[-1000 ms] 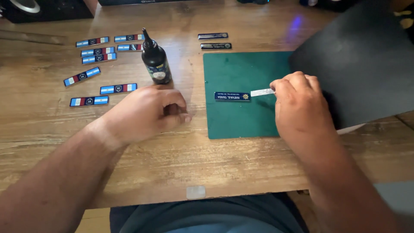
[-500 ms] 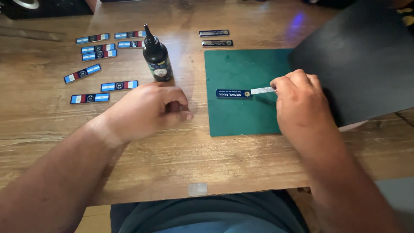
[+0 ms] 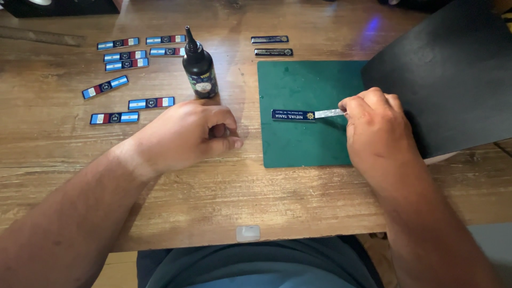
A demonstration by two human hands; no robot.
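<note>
My right hand (image 3: 376, 125) pinches the silver end of a narrow dark blue name strip (image 3: 293, 114) that lies on the green cutting mat (image 3: 301, 144). My left hand (image 3: 194, 133) rests as a loose fist on the wooden table (image 3: 213, 197), left of the mat, holding nothing that I can see. Just beyond its knuckles stands a small black bottle (image 3: 199, 66) with a pointed nozzle, upright.
Several flag-coloured strips (image 3: 125, 56) lie scattered at the table's far left. Two dark strips (image 3: 271, 46) lie beyond the mat. A large black sheet (image 3: 448, 74) overlaps the mat's right side. A small grey tab (image 3: 248, 232) sits at the near table edge.
Both hands stay almost where they were. The blue strip and the bottle have not moved.
</note>
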